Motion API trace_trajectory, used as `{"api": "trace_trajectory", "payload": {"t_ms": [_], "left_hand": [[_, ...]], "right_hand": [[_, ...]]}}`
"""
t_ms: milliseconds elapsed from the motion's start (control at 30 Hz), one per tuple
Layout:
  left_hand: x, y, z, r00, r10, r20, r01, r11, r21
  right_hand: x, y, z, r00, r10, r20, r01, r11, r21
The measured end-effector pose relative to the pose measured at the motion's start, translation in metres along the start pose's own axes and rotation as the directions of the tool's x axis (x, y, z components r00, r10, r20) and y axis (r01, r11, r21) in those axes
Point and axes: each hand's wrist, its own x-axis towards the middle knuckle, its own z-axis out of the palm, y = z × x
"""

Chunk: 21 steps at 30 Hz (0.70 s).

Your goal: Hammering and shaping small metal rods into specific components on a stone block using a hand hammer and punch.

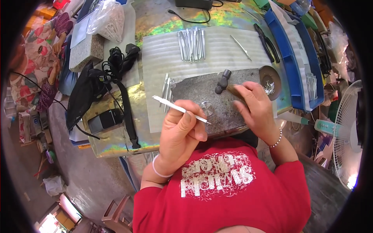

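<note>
My left hand pinches a slim white-silver metal rod between thumb and fingers, with a thin pin-like tip at its right end. Beneath that tip lies a dark stone-like slab, which bears a small round shiny metal disc. On the slab's right part, my right hand is loosely round the brown handle of a hammer; its thumb stands apart from the fingers, and the hand hides most of the handle. The dark hammer head seems to rest on the slab.
Silver rods lie bunched on the foam sheet, with more rods left of the slab. Pliers, a bowl of small metal pieces and a blue tray stand right. A black bag and fan flank me. Another person sits left.
</note>
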Motion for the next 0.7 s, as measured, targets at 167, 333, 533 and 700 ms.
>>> {"api": "trace_trajectory", "payload": {"t_ms": [167,333,533,700], "left_hand": [[0.005,-0.027,-0.005,0.989,-0.139,-0.044,0.130,0.979,-0.159],[-0.003,-0.035,-0.005,0.982,-0.187,-0.021,0.177,0.954,-0.241],[-0.013,-0.018,-0.025,0.998,-0.045,-0.037,0.051,0.980,0.192],[-0.027,-0.004,-0.010,0.979,-0.185,-0.085,0.196,0.737,0.647]], "right_hand": [[0.010,-0.036,0.005,0.993,0.062,0.098,-0.116,0.596,0.794],[0.005,-0.037,0.028,0.986,0.118,-0.115,0.036,0.525,0.850],[0.008,-0.037,0.019,0.945,0.313,0.095,-0.170,0.221,0.960],[0.012,-0.037,0.016,0.892,0.201,0.405,-0.422,0.053,0.905]]}}
